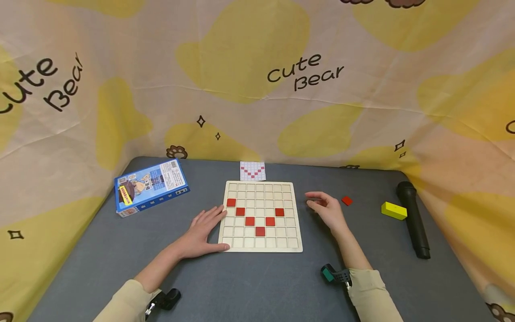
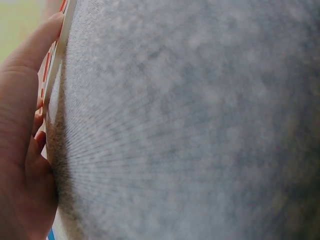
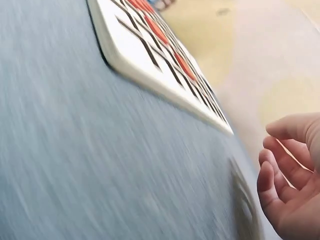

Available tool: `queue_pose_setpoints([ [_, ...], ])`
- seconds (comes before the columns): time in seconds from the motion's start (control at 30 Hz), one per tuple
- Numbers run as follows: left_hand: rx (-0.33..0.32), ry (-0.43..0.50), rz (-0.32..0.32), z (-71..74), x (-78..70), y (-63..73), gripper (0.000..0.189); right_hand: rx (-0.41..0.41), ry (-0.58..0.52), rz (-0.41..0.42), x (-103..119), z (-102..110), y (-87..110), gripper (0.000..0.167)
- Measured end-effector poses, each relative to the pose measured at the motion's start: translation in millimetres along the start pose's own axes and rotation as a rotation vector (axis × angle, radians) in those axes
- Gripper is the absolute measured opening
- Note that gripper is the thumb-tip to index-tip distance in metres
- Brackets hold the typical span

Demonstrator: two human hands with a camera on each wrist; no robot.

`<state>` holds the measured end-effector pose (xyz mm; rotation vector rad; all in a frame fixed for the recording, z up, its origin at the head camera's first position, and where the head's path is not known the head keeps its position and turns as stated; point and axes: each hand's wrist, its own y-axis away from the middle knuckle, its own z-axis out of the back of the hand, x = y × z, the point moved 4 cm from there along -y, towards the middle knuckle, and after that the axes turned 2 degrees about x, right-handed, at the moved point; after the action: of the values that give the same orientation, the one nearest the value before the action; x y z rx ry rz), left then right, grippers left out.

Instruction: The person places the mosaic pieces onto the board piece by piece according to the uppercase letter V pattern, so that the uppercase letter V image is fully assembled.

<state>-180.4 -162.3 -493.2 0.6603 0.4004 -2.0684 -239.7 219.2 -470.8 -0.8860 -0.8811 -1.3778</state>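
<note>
A white square grid board (image 1: 297,243) lies on the dark table with several red square tiles (image 1: 260,231) set in its cells in a V. My left hand (image 1: 201,235) rests at the board's left edge, fingers spread, thumb on the near left corner. In the left wrist view the thumb (image 2: 35,47) touches the board's rim. To the right of the board hovers my right hand (image 1: 326,209), fingers loosely bent, with nothing showing between them. A loose red tile (image 1: 347,201) lies on the table just right of that hand.
A pattern card (image 1: 252,171) with a red V stands behind the board. A blue box (image 1: 150,187) lies at the back left. On the right are a yellow block (image 1: 394,211) and a black microphone (image 1: 413,220). A printed cloth hangs around the table.
</note>
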Motion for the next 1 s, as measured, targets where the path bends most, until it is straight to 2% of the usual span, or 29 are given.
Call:
queue_pose_setpoints([
  [0.1,0.001,-0.001,0.0,-0.3,0.5,-0.4,0.096,-0.067,0.043,-0.009,-7,20,-0.4,0.029],
  [0.27,0.0,-0.004,0.005,-0.9,0.1,-0.4,0.096,-0.192,0.175,-0.033,-23,52,0.4,0.03],
  [0.4,-0.012,-0.005,-0.008,-1.2,0.1,-0.1,0.096,-0.268,0.251,-0.062,-35,72,1.2,0.031],
  [0.53,-0.034,-0.008,-0.029,-0.7,-0.3,0.2,0.095,-0.285,0.306,-0.075,-43,82,0.7,0.032],
  [0.63,-0.03,-0.014,-0.023,-1.0,0.2,0.2,0.095,-0.277,0.335,-0.086,-44,85,0.5,0.032],
  [1.0,-0.023,0.0,-0.024,0.1,-1.1,0.8,0.094,-0.259,0.369,-0.112,-47,89,-0.6,0.036],
])
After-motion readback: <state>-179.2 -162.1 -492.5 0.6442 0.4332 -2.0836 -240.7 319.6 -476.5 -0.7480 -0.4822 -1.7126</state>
